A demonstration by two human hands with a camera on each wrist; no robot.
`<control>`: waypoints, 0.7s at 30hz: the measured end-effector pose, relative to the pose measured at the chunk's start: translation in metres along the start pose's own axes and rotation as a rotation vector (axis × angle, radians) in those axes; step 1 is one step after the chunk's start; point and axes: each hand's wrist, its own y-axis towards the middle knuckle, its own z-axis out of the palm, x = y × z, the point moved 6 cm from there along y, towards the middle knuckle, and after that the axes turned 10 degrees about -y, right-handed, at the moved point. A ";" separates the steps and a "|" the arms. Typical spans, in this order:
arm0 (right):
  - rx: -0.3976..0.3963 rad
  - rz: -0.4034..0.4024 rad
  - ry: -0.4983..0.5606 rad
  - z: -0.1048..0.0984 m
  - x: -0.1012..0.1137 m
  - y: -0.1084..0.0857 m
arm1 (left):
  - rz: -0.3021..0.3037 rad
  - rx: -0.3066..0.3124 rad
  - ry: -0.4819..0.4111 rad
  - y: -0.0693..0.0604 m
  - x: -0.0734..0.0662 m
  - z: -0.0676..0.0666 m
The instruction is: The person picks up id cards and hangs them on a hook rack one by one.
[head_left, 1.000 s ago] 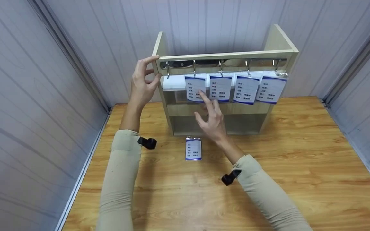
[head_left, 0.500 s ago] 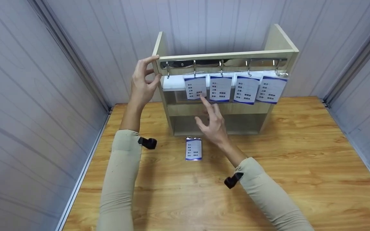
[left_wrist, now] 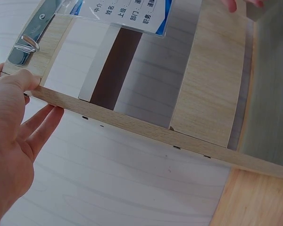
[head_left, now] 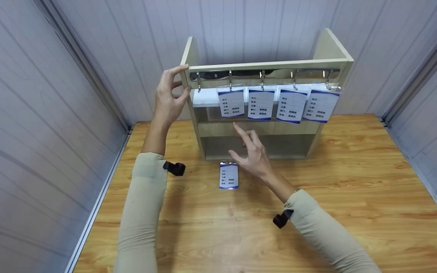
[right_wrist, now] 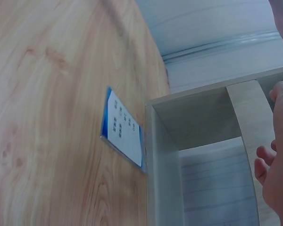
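Observation:
My left hand point(head_left: 170, 94) grips the upper left corner of a light wooden shelf point(head_left: 262, 129); in the left wrist view its thumb lies on the front and its fingers against the side board. Several badge cards in clear sleeves hang from the hooks of a metal hook rail point(head_left: 279, 74), the leftmost hanging badge card point(head_left: 231, 103) on the second hook. The leftmost hook point(left_wrist: 28, 44) carries no card. Just below the leftmost card, my right hand point(head_left: 254, 155) holds nothing, index finger extended and apart from it. Another badge card point(head_left: 228, 176) lies flat on the floor before the shelf.
The wood-grain floor point(head_left: 211, 235) runs up to the shelf's base. Pale panel walls stand at the left point(head_left: 51, 113), behind and at the right. Inside the shelf, a white surface point(head_left: 205, 96) shows behind the hanging cards.
My right hand has come off the leftmost hanging card and dropped lower. That card first tilted slightly, then settled. My left hand stays on the shelf corner.

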 end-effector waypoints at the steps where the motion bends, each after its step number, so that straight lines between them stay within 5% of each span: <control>1: 0.011 -0.004 -0.002 0.001 0.000 -0.001 | 0.000 0.000 -0.002 0.000 0.000 0.000; 21: 0.202 0.009 0.003 0.026 -0.002 -0.024 | 0.002 0.000 0.000 0.000 0.002 -0.001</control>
